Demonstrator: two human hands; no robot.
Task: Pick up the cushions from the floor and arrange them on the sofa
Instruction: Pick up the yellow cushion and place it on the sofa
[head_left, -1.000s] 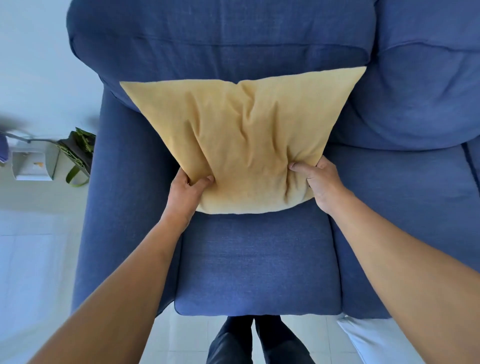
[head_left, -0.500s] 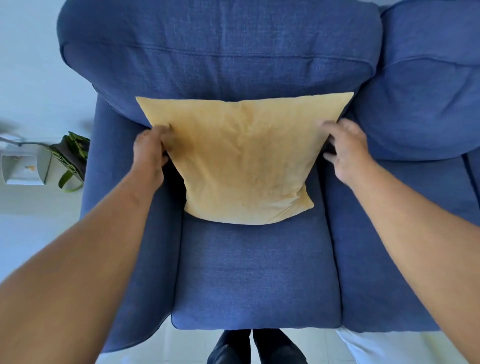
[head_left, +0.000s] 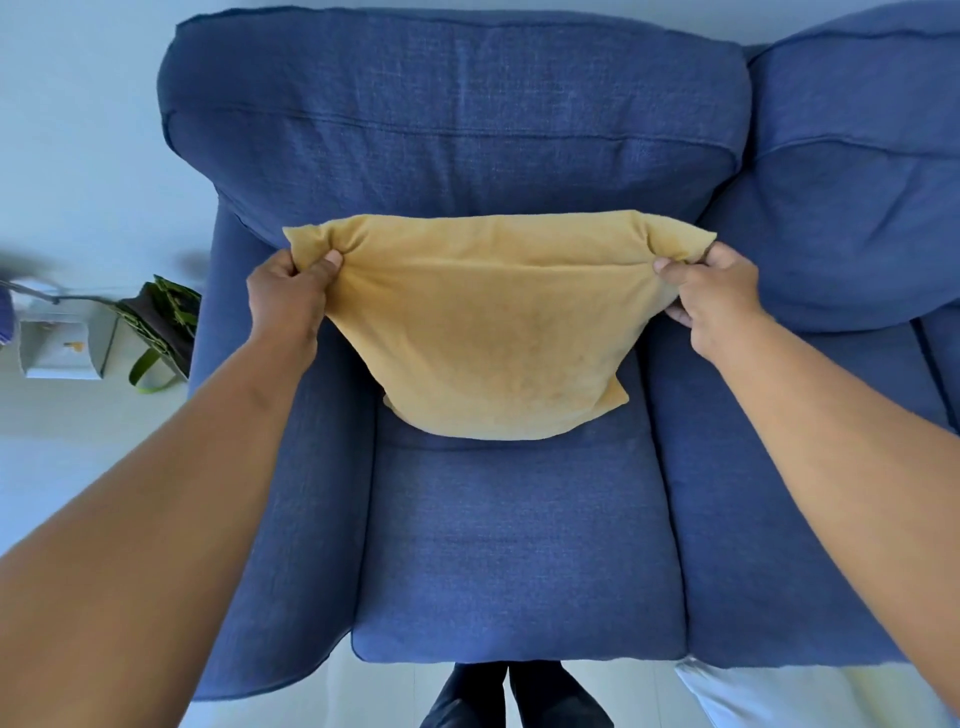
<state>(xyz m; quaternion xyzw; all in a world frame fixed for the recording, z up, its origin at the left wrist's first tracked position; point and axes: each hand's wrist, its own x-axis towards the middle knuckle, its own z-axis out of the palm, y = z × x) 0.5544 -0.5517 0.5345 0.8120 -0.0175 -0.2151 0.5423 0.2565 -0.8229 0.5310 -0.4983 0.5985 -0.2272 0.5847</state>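
A yellow cushion (head_left: 493, 332) stands on the seat of the blue sofa (head_left: 519, 561), leaning against the back cushion (head_left: 452, 119). My left hand (head_left: 285, 296) pinches its top left corner. My right hand (head_left: 711, 296) pinches its top right corner. The top edge is pulled taut between both hands and the corners are bunched. The cushion's bottom edge rests on the seat.
The sofa's left armrest (head_left: 291, 519) is beside my left arm. A second back cushion (head_left: 857, 182) fills the right. A white cushion (head_left: 810, 696) lies on the floor at the lower right. A green bag (head_left: 161, 327) and a white box (head_left: 60, 348) sit on the floor left of the sofa.
Both hands moved from the cushion's lower corners up its sides to the top corners and closed on them. The cushion now stands lower against the backrest.
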